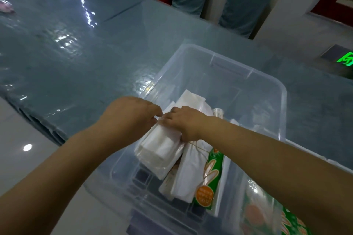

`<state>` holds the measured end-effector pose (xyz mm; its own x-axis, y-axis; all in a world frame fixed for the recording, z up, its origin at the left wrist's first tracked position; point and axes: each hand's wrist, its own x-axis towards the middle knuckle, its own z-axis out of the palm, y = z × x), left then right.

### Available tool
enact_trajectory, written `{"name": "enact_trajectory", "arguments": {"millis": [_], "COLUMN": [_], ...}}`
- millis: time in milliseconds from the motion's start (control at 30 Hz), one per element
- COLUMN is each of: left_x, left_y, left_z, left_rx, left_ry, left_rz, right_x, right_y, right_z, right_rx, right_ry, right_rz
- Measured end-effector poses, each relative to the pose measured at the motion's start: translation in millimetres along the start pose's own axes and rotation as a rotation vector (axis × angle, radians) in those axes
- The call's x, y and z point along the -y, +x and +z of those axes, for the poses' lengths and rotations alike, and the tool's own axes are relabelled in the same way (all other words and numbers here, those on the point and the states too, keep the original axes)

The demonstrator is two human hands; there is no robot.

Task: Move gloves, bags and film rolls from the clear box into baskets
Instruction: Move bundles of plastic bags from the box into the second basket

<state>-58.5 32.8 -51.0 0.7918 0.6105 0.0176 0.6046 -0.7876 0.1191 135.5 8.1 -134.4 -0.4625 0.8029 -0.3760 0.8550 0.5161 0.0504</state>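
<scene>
— What do we have in the clear box (267, 89)?

— We see it standing on the table (95, 59), which wears a blue-grey cloth under glossy plastic. Its far half shows bare floor; the contents crowd the near half. Uppermost is a white bag bundle (162, 145), wrapped in clear film. Beside it, to the right, lies a second white bundle (187, 175) tied across with a thin band, and right of that a green film roll pack (210, 177) with an orange round label at its near end. A small clear cup (218, 113) peeks up behind our right wrist.

— And our hands?

— Both are on the uppermost bundle. Our left hand (131, 114) has its fingers curled over the bundle's far left edge. Our right hand (186, 122) lies on top, fingers bent down onto it and thumb tucked at its right side, so we take it as gripped by both.

— Which way does it run?

— Its long axis goes from near-left to far-right, the far end tilted up against another white pack (193, 98). The second bundle and the green pack lie lengthwise, near to far.

— Anything else?

— Another green printed packet (257, 212) sits outside the box wall, near right. Two covered chairs (246, 5) stand beyond the table.
</scene>
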Motion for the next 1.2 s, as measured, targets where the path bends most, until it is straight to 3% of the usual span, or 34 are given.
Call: {"name": "enact_trajectory", "arguments": {"millis": [367, 500, 667, 800, 967, 1067, 1200], "left_x": [-5, -5, 3, -16, -48, -66, -82], "left_y": [1, 0, 10, 24, 45, 56, 71], "left_z": [1, -7, -16, -29, -34, -34, -24], "left_rx": [-0.055, -0.114, 0.028, 0.018, -0.303, -0.462, -0.569], "left_ry": [-0.088, -0.193, -0.135, -0.335, -0.612, -0.672, -0.89], "left_rz": [-0.041, -0.114, -0.118, 0.008, 0.067, 0.034, -0.033], "right_x": [-4, -8, -30, -35, -27, -22, -12], "right_y": [-11, -18, -55, -89, -114, -127, -136], "right_z": [20, 6, -18, -42, -56, -54, -43], "right_rx": [-0.214, -0.299, -0.47, -0.638, -0.854, -0.859, -0.934], "right_ry": [-0.082, -0.028, 0.429, 0.679, 0.998, 1.356, 1.465], "right_rz": [-0.047, 0.103, 0.262, 0.242, 0.4, 0.404, 0.512]}}
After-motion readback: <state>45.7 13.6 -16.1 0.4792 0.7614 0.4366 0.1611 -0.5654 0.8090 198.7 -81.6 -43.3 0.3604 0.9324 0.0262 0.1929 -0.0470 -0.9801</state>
